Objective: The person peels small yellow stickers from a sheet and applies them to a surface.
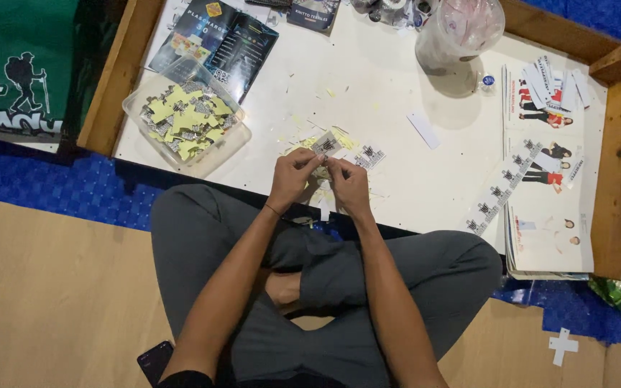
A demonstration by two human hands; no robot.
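My left hand point(292, 174) and my right hand point(348, 184) meet at the near edge of a low white table point(389, 108). Together they pinch a small printed sticker point(325, 145) with a yellow backing, its top sticking up above my fingertips. Another small printed sticker point(369, 156) lies on the table just right of my hands. Yellow paper scraps point(303, 140) are scattered around them. A clear plastic tub point(185, 115) filled with several yellow-backed stickers sits to the left of my hands.
A strip of printed stickers point(501, 188) lies across a stack of printed sheets point(548, 230) at the right. A clear plastic jar point(458, 32) stands at the back. Dark brochures point(224, 39) lie back left. A wooden rim point(616, 144) frames the table. A phone point(155, 361) rests by my knee.
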